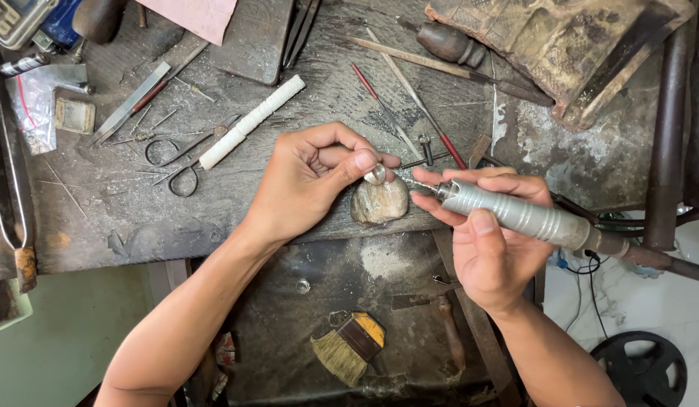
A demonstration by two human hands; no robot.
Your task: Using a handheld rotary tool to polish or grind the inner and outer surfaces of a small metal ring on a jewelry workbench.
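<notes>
My left hand point(308, 177) pinches a small silver ring point(376, 175) between thumb and fingers, resting it on a worn wooden bench peg point(380, 203) at the front edge of the dark workbench point(123, 218). My right hand point(489, 241) grips a silver ribbed rotary handpiece point(515, 215). Its thin bit point(416, 183) points left and reaches almost to the ring. A dark flexible shaft point(651, 256) runs off to the right from the handpiece.
Files with red handles point(372, 87), a white ribbed handle point(251, 120), scissors point(180, 151) and flat metal tools point(131, 102) lie on the bench behind my hands. A small brush point(349, 347) lies in the tray below. A metal pipe point(666, 136) stands at the right.
</notes>
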